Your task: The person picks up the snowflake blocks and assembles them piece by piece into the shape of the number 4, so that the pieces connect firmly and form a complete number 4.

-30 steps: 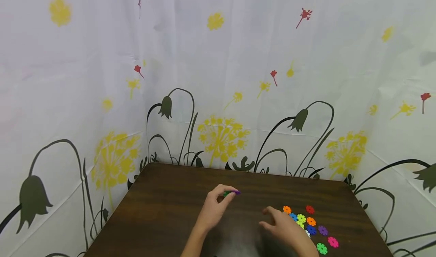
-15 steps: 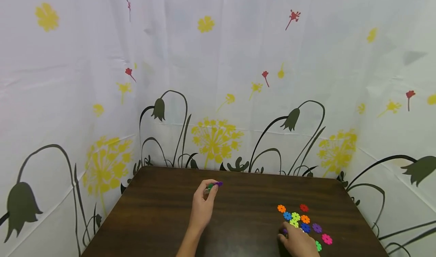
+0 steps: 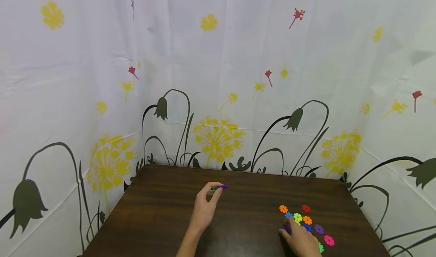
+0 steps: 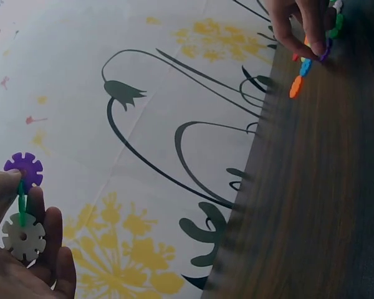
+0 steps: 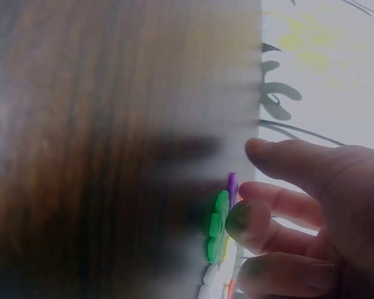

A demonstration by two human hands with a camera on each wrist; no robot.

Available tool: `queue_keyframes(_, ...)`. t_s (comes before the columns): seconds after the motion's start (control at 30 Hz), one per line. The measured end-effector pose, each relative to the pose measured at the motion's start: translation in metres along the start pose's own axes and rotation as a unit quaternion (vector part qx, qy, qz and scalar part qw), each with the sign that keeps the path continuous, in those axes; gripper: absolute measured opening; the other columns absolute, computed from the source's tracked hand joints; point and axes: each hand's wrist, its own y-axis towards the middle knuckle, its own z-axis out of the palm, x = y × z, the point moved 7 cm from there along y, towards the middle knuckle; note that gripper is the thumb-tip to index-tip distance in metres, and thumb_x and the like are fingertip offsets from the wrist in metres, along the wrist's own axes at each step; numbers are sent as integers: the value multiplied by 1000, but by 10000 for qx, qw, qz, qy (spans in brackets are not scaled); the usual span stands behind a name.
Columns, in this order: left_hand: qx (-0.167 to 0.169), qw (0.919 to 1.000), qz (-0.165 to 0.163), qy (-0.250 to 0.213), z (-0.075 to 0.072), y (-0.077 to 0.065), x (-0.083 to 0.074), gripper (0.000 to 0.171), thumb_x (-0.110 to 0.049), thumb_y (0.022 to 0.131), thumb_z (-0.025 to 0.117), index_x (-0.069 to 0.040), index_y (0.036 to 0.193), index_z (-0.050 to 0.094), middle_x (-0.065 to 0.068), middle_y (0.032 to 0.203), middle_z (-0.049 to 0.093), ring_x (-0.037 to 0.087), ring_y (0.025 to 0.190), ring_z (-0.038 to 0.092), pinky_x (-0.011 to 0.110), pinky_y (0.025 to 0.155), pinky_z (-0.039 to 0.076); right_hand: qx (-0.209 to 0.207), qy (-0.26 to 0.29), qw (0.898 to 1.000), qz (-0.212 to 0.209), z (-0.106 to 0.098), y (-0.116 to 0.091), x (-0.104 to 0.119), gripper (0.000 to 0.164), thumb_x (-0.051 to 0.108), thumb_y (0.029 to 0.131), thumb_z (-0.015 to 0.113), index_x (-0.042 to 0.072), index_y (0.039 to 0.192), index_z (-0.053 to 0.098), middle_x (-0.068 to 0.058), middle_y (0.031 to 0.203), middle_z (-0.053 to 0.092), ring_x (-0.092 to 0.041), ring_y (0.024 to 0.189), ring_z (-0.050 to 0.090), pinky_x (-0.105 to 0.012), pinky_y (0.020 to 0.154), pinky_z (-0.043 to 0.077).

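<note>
1. Grasping a linked piece [image 4: 22,202], the person's left hand [image 3: 204,209] has thumb and fingers pinched on it, raised over the dark table [image 3: 163,200]

2. Three notched discs make up that piece: a purple disc [image 4: 29,163] at one end, a green disc edge-on in the middle, and a whitish disc [image 4: 32,237] at the other end, nearer the palm

3. Its long axis runs roughly left to right in the head view, with the purple end pointing right, past the fingertips, and the whitish end on the left

4. Loose discs [image 3: 307,220] lie on the right part of the table, to the right of the left hand and nearer the person; the right hand [image 3: 300,239] is much the closer of the two

5. At the left edge of this group, the right hand has its fingers bent down over a dark purple disc [image 3: 287,228], which sits by its fingertips; whether it grips this disc or merely touches it, one cannot tell

6. Farther out lie a red disc [image 3: 306,208] at the far side and a pink disc [image 3: 329,240] to the right of that hand

7. Between the two hands, bare tabletop separates the linked piece from the dark purple disc
</note>
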Motion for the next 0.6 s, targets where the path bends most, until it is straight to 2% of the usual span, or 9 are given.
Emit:
queue_keyframes(0.1,72,10000,-67,14,2,-2,3,10,-31,107,69,-27,114,75,-2,114,76,23,102,64,27,76,47,-25,-81,10000,-16,0,0,-3,34,46,97,79,19,111,63,-2,92,72,-25,76,68,-51,64,52)
queue_keyframes(0.27,159,9998,-80,36,1,-1,4,11,-31,107,68,-28,115,75,0,114,76,27,104,65,27,75,48,-46,-63,9999,82,-5,6,-3,33,43,98,79,19,112,60,-2,81,64,-22,68,59,-42,59,45)
queue_keyframes(0.43,220,9997,-36,23,1,1,4,11,-30,108,68,-27,115,75,1,114,76,23,104,64,27,78,50,-64,-2,10000,19,-10,9,2,38,46,98,78,19,120,62,-3,92,71,-22,71,58,-42,60,45)
queue_keyframes(0.6,426,9990,-167,16,6,-2,10,11,-29,108,68,-25,116,75,1,116,76,20,105,65,27,82,51,24,91,9999,97,-6,5,0,24,37,100,77,21,110,63,1,86,68,-21,70,57,-42,61,44)
